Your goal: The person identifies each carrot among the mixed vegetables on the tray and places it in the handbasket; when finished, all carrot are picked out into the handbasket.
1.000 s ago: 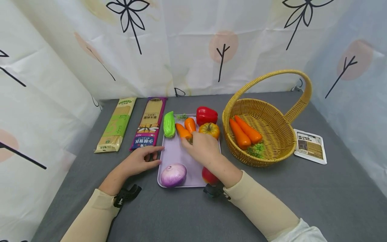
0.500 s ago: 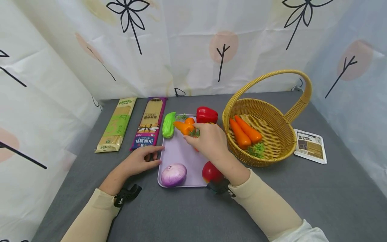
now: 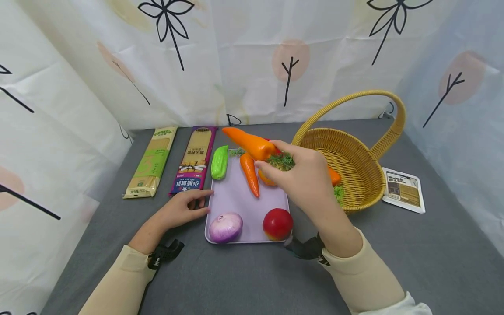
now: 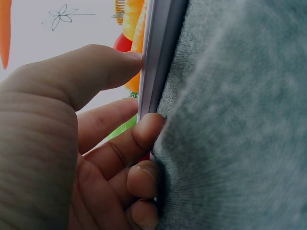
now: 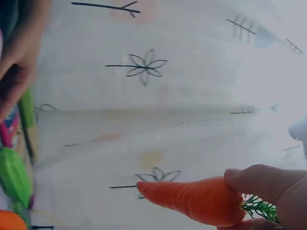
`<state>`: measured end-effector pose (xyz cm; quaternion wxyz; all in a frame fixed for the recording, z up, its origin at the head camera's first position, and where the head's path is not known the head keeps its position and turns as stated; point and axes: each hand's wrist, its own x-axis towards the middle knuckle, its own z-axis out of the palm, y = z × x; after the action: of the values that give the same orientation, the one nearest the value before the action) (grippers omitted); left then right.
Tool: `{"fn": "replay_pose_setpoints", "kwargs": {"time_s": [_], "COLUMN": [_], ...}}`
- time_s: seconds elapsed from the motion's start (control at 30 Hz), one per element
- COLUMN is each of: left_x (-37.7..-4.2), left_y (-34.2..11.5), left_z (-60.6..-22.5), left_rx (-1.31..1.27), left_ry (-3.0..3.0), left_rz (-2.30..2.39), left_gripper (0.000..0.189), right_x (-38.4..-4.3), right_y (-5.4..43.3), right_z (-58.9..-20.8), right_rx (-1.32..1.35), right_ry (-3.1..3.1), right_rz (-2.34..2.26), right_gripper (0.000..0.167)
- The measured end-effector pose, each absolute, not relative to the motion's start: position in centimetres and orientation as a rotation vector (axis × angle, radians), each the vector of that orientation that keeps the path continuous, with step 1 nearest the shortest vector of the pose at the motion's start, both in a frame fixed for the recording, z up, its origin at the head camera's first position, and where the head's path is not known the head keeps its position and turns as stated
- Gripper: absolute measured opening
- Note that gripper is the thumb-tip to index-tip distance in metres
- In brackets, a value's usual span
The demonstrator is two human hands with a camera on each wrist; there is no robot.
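Note:
My right hand (image 3: 307,175) pinches an orange carrot (image 3: 250,142) near its green leafy top, above the tray's back right; the right wrist view shows the same carrot (image 5: 196,200) with its tip pointing left. My left hand (image 3: 187,208) rests at the left edge of the lilac tray (image 3: 244,205); thumb and fingertips touch its rim (image 4: 152,62). On the tray lie another carrot (image 3: 250,174), a green pepper (image 3: 219,162), a purple onion (image 3: 226,227) and a red round fruit (image 3: 277,224). My right hand partly hides an orange pumpkin-like vegetable (image 3: 266,178) and a red pepper behind it.
Right of the tray stands a yellow wicker basket (image 3: 364,199) with a tall handle; carrots inside are mostly hidden by my right hand. A white packet (image 3: 403,191) lies beyond it. Two noodle packs, green (image 3: 151,162) and purple (image 3: 194,161), lie left. A patterned curtain hangs behind.
My right hand has picked up a carrot from the tray and raised it, moving right toward the basket. The left hand has stayed at the tray's edge.

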<state>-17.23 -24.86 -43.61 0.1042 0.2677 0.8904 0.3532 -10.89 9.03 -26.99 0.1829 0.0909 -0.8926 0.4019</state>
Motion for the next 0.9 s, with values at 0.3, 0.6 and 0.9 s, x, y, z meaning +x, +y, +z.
{"fn": "replay_pose_setpoints", "kwargs": {"time_s": [0.3,0.6,0.9], "left_x": [-17.2,-17.2,-17.2], "left_y": [-24.9,-24.9,-24.9], "left_z": [-43.6,-43.7,-43.7], "left_rx": [0.792,0.788,0.785], "left_ry": [2.625,2.622,2.628], "left_rz": [1.033,1.033,1.032], "left_gripper": [0.050,0.050,0.051], "right_x": [-9.0,-8.3,-7.6], "right_y": [11.9,14.5,17.3], "right_z": [-24.9,-23.6,-22.8], "right_rx": [0.228,0.112,-0.031], "right_ry": [-2.380,-2.363,-2.307], "right_rz": [1.218,1.306,1.363], "right_gripper": [0.049,0.051,0.048]}}
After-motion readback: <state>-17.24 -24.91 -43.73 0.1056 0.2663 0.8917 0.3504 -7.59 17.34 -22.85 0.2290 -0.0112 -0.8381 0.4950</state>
